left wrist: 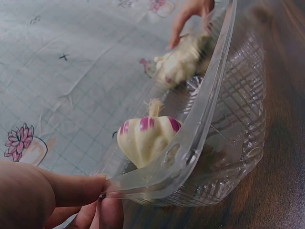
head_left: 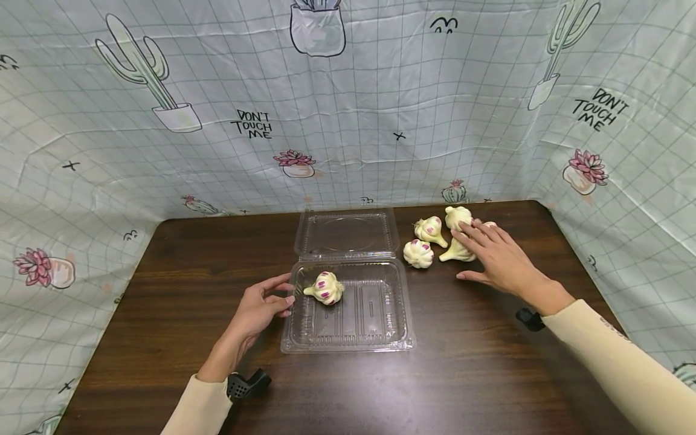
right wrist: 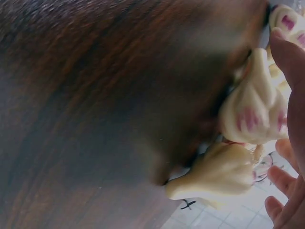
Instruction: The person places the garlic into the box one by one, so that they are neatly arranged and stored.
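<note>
A clear plastic clamshell container lies with its lid folded back. Inside its left part rests one garlic bulb with purple marks. My left hand pinches the container's left rim between thumb and fingers, seen close up in the left wrist view. On the right, my right hand is spread over a group of garlic bulbs, with its fingers extended and partly covering some. A garlic bulb appears beside the thumb in the right wrist view; whether the hand touches it I cannot tell.
Left of that hand lie more garlic bulbs, one round and one with its stem toward the hand. Another bulb sits behind. A printed grid curtain encloses the dark wooden table at the back and sides.
</note>
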Available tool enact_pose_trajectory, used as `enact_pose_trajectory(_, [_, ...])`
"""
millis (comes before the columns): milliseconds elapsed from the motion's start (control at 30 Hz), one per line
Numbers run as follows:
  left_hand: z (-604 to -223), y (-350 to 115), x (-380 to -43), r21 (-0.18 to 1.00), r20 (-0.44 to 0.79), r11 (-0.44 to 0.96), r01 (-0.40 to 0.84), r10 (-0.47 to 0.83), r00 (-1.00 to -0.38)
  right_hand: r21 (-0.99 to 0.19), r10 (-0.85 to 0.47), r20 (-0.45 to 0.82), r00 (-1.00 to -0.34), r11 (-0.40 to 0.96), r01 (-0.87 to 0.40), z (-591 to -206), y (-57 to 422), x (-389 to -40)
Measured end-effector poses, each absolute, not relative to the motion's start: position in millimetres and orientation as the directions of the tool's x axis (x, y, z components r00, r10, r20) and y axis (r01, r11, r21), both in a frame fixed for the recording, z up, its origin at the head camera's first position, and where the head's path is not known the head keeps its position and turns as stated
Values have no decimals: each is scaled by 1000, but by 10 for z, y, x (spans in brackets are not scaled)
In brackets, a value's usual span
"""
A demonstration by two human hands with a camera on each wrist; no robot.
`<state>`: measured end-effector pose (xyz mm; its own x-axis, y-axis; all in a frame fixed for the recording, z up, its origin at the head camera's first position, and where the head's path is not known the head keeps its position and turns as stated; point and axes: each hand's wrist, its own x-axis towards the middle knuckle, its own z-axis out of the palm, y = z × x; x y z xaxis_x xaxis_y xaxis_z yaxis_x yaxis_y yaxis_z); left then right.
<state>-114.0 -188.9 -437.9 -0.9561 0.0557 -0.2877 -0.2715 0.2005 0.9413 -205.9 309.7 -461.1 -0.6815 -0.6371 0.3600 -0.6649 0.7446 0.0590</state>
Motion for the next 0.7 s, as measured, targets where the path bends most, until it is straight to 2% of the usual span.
enact_pose_trajectory(133, [-4376,-1888,-1138,939,-292,204,-276,53,-955,53,-635,355,-686,746,-663,-4636,3128,-2061])
enact_pose_trajectory(400, [-4368,-1883,-1137,938,-295,210,-278,53,-954,59,-641,425,-639,724,-687,-4657,3137,-2086])
enact_pose_trajectory(700, [-4369,-1879,-1134,938,-294,203,-280,47,-955,6,-618,437,-653,728,-685,-4633,3105,-2071])
